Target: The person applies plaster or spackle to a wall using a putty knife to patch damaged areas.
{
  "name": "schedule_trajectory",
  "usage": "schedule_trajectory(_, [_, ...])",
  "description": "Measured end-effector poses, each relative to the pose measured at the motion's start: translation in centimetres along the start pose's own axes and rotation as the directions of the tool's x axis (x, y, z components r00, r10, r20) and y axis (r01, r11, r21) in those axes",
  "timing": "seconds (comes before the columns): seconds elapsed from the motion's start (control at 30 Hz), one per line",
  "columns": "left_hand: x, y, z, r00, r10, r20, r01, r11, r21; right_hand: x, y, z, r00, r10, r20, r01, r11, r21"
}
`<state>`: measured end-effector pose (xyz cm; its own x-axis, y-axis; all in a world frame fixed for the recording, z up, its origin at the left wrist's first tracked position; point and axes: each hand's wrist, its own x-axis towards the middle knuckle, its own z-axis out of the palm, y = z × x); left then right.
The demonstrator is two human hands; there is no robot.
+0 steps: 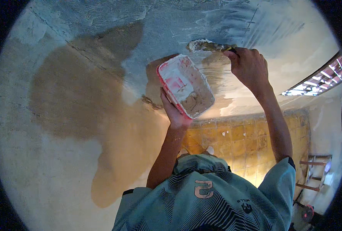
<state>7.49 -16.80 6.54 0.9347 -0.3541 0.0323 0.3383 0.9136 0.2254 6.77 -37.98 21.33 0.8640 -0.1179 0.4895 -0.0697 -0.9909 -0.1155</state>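
My left hand (174, 111) is wrapped round the lower left side of a rectangular red-and-white plastic tub (210, 82). White paste smears its inside walls, and a greyish lump of putty (192, 102) lies at its lower end. Up and to the right, my right hand (251, 68) closes on the dark handle of a putty knife (211, 46). Its blade points left, caked with white putty at the tip. The blade is close to the wall (167, 29); whether it touches I cannot tell. Streaked white strokes mark the surface right of the blade.
A long crack (76, 48) runs across the upper left of the wall, under my shadow. Below lies a yellow tiled floor (244, 142). At the right are a slatted opening (319, 81) letting in light and a wooden ladder-like frame (313, 173).
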Motion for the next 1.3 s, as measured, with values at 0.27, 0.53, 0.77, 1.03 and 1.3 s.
schedule_trajectory(0.27, [-0.9, -0.7, 1.7, 1.000, -0.016, -0.017, 0.017, 0.997, 0.073, -0.4, 0.2, -1.0, 0.999, 0.033, 0.017, -0.032, 0.999, -0.043])
schedule_trajectory(0.53, [-0.9, -1.0, 1.7, 0.999, 0.044, -0.027, -0.040, 0.992, 0.121, -0.7, 1.7, -1.4, 0.995, 0.084, 0.051, -0.082, 0.996, -0.046])
schedule_trajectory(0.77, [-0.7, -1.4, 1.8, 0.999, 0.050, 0.003, -0.050, 0.993, 0.111, -1.0, 5.5, -0.6, 0.993, 0.116, -0.006, -0.116, 0.987, -0.115])
schedule_trajectory(1.03, [-0.9, -1.4, 2.7, 0.997, 0.039, -0.072, -0.030, 0.991, 0.127, -1.6, 8.2, -4.0, 0.986, 0.139, 0.087, -0.132, 0.988, -0.077])
schedule_trajectory(1.3, [-1.4, -1.4, 1.7, 0.995, 0.011, -0.103, -0.002, 0.996, 0.093, -5.0, 6.4, -5.5, 0.981, -0.026, 0.191, 0.020, 0.999, 0.034])
